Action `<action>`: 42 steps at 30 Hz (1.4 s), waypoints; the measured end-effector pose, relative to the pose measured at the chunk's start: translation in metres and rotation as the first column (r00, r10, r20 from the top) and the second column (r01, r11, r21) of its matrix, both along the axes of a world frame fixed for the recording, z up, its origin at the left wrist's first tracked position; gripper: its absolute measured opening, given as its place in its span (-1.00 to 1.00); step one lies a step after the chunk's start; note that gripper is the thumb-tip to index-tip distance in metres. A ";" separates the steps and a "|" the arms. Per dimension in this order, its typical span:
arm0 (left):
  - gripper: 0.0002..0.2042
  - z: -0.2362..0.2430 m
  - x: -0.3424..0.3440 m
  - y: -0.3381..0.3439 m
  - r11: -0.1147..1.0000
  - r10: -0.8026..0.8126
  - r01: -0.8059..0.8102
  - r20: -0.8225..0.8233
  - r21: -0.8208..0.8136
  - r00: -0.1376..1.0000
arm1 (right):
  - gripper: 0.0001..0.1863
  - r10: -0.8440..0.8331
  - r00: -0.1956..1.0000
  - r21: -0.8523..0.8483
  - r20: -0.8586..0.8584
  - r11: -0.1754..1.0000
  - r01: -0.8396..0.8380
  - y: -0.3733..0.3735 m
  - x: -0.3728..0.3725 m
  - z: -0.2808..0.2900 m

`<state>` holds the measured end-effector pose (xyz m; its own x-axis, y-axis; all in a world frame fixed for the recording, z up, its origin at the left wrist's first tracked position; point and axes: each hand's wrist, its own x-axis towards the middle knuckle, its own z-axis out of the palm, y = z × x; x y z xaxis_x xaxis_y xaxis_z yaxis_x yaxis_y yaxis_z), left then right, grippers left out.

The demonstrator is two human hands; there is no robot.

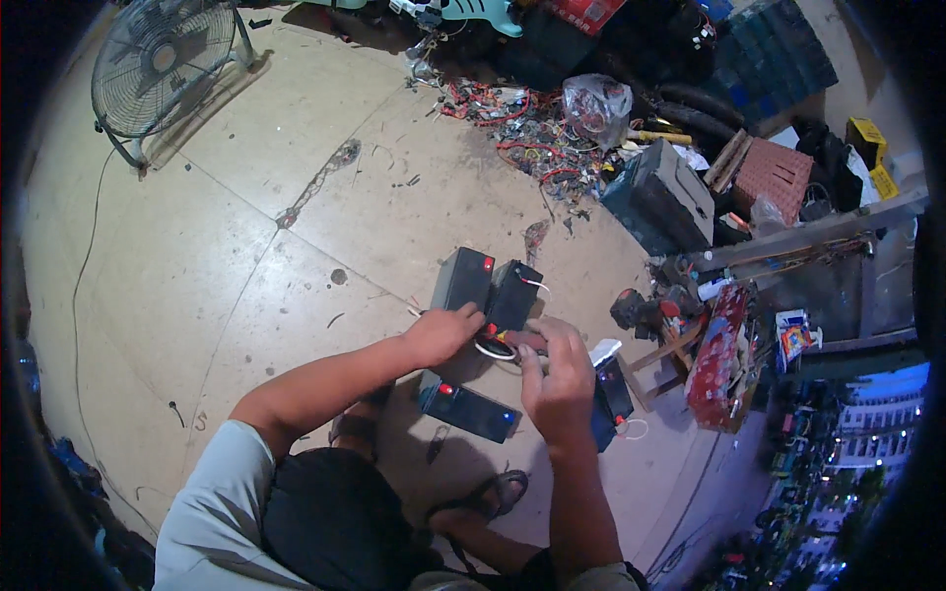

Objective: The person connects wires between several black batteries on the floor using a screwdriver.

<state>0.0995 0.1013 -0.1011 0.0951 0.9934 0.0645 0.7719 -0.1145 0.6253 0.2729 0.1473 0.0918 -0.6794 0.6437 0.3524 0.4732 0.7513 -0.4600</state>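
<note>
Two black box-shaped batteries [463, 279] [515, 294] stand side by side on the floor before me, with red terminal caps and a white wire. My left hand [442, 334] is at the near end of the left one, fingers bent together; what they pinch, if anything, is hidden. In my right hand [558, 379] is a dark red, tool-like thing [525, 339], its kind unclear, gripped between thumb and fingers. A dark oval with a white wire loop [496, 349] lies between my hands. Nearer my feet lies another black battery [471, 410], and a further battery [612, 399] is right of my right hand.
A floor fan [163, 61] stands at the far left. Scrap wires [537, 143] and a clear plastic bag [597, 106] are heaped at the back. To the right are a big grey-black block [662, 197], a red-stained wooden stool [719, 360] and a power tool [650, 305].
</note>
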 end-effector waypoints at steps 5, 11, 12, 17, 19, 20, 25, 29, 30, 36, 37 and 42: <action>-0.67 -0.005 -0.002 0.002 0.999 0.010 -0.012 0.038 0.048 0.999 | -0.70 0.025 0.984 -0.070 0.177 0.997 -0.013 0.001 -0.003 0.009; -0.71 -0.009 -0.001 0.000 0.999 0.041 -0.041 0.045 0.012 0.998 | -0.73 0.005 0.954 0.008 0.301 1.000 -0.008 -0.014 -0.017 0.023; -0.71 -0.010 0.000 0.000 0.999 0.047 -0.047 0.035 0.001 0.998 | -0.72 -0.024 0.940 -0.135 0.341 0.988 0.074 -0.015 -0.017 0.023; -0.83 -0.005 0.002 0.002 0.998 0.043 -0.044 0.013 0.037 0.999 | -0.74 0.078 0.954 0.102 0.290 0.988 -0.112 -0.009 -0.018 0.020; -0.84 -0.005 0.002 0.001 0.998 0.044 -0.044 0.006 0.046 0.999 | -0.78 0.077 0.964 0.173 0.253 0.977 -0.124 -0.013 -0.022 0.020; -0.84 -0.004 0.002 0.000 0.998 0.047 -0.047 0.002 0.044 0.999 | -0.80 0.006 0.965 0.008 0.261 1.000 -0.008 -0.016 -0.022 0.019; -0.81 0.003 0.003 -0.005 0.998 0.027 -0.028 0.020 0.059 0.999 | -0.77 0.016 0.957 -0.040 0.290 0.999 -0.005 -0.010 -0.019 0.021; -0.75 0.003 0.001 -0.013 0.998 0.048 -0.052 0.132 0.025 0.990 | -0.62 0.025 0.984 0.058 0.175 0.998 -0.036 -0.004 -0.010 0.026; -0.72 0.003 -0.002 -0.018 0.998 0.052 -0.059 0.234 0.021 0.971 | -0.59 0.008 0.995 0.041 0.104 0.999 -0.013 0.000 -0.006 0.030; -0.81 0.029 -0.008 -0.024 0.978 0.194 -0.051 0.784 -0.203 0.590 | -0.61 -0.393 0.910 -0.515 -0.130 0.812 0.276 0.019 0.035 0.025; -0.82 0.029 -0.007 -0.023 0.967 0.235 -0.030 0.833 -0.254 0.502 | -0.62 -0.427 0.878 -0.577 -0.215 0.781 0.239 0.020 0.040 0.017; -0.78 0.017 -0.004 -0.018 0.957 0.244 0.014 0.830 -0.290 0.502 | -0.58 -0.584 0.762 -0.712 -0.278 0.658 0.244 0.021 0.066 -0.027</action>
<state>0.0956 0.0833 -0.0841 0.0059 0.9839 -0.1784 -0.1545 0.1772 0.9720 0.3384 0.1687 0.0651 -0.1494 0.9879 -0.0424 0.2686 -0.0007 -0.9633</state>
